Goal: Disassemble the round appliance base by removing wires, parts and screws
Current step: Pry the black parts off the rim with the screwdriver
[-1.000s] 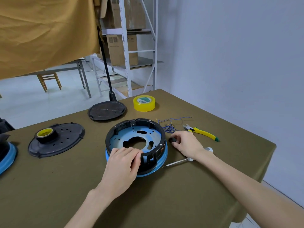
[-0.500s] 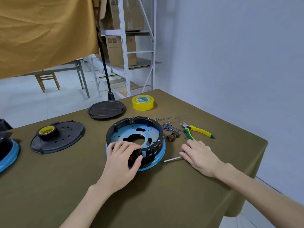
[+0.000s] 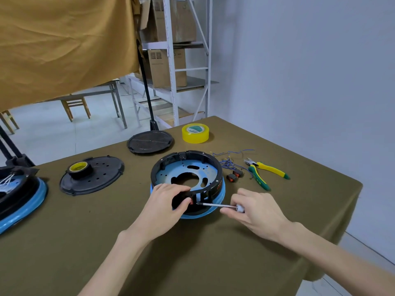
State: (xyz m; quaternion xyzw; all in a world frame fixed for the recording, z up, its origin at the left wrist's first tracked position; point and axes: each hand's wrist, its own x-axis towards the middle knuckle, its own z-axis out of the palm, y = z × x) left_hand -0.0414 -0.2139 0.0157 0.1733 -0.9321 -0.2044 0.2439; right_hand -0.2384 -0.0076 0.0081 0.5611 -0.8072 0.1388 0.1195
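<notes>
The round base (image 3: 188, 184) at frame centre is sitting partly stripped, loose wires (image 3: 229, 161) lying right of it, while the left hand (image 3: 164, 208) is gripping its rim and the right hand (image 3: 254, 210) is pinching a screwdriver (image 3: 215, 205) aimed at its side.

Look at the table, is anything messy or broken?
Yes, a bit. Loose blue wires lie tangled beside the round base, near two small black parts and the pliers. The base lies open. Nothing looks broken or spilled.

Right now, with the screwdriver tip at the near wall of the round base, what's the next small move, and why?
Probably seat the tip and turn: the right hand holds the slim metal-shafted screwdriver aimed at the red part beside the left hand, which steadies the black-and-blue round base.
</notes>
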